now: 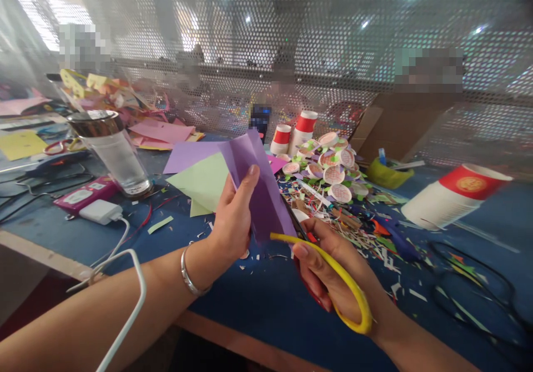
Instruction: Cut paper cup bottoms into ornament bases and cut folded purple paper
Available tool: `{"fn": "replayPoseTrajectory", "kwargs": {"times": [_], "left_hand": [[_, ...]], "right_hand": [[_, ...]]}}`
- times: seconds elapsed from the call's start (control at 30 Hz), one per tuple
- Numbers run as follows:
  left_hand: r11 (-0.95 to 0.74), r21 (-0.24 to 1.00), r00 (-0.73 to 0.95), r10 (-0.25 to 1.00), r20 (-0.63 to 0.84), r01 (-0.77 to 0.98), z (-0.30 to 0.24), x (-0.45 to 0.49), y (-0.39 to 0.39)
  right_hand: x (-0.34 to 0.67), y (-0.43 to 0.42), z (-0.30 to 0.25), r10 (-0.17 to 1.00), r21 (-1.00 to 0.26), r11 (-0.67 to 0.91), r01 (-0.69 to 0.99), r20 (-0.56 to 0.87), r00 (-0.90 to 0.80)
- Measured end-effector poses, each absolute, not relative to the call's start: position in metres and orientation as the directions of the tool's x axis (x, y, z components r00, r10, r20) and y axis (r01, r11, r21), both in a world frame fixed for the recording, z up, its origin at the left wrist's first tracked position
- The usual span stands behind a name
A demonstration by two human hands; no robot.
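My left hand (pixel 234 216) pinches a folded sheet of purple paper (pixel 260 186) above the blue table, thumb on its front face. My right hand (pixel 328 261) grips yellow-handled scissors (pixel 333 275), whose blades meet the lower right edge of the purple paper; the blades are mostly hidden by the sheet and my fingers. A silver bangle sits on my left wrist. Behind the held paper lie a light green sheet (pixel 202 182) and another purple sheet (pixel 187 155) flat on the table.
A glass tumbler with a metal rim (pixel 112 152) stands at left by a pink box (pixel 85 193) and a white charger with its cable (pixel 102 212). Paper cups (pixel 452 194), round cup lids (pixel 333 169), a yellow-green bowl (pixel 387 175) and paper scraps crowd the right. A perforated metal screen backs the table.
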State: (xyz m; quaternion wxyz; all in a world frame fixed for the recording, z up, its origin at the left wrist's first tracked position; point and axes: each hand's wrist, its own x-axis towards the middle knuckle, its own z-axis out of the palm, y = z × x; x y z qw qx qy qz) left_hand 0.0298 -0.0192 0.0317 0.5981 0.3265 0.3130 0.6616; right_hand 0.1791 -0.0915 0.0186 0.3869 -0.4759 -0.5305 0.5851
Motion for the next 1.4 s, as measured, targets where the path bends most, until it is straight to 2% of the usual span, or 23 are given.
{"fn": "replayPoseTrajectory", "kwargs": {"times": [0.2, 0.53, 0.7, 0.93, 1.4], "left_hand": [[-0.083, 0.838, -0.006, 0.995, 0.095, -0.539, 0.0351, 0.0269, -0.0182], [0.021, 0.814, -0.006, 1.000, -0.030, -0.581, 0.0393, 0.0301, -0.0175], [0.133, 0.803, 0.063, 0.991, -0.119, -0.580, 0.0391, 0.0302, -0.0167], [0.246, 0.767, 0.186, 0.968, -0.167, -0.593, 0.0400, 0.0290, -0.0150], [0.237, 0.760, 0.187, 0.970, -0.153, -0.605, 0.0377, 0.0298, -0.0166]], "right_hand": [[0.1793, -0.0896, 0.0229, 0.968, -0.983, -0.122, 0.137, -0.148, -0.203], [0.1785, -0.0891, 0.0177, 0.964, -0.990, -0.125, 0.062, -0.136, -0.228], [0.1770, -0.0906, 0.0137, 0.974, -0.992, -0.121, 0.041, -0.126, -0.190], [0.1767, -0.0914, 0.0158, 0.976, -0.993, -0.117, 0.036, -0.121, -0.180], [0.1757, -0.0922, 0.0146, 0.976, -0.994, -0.100, 0.035, -0.105, -0.188]]}}
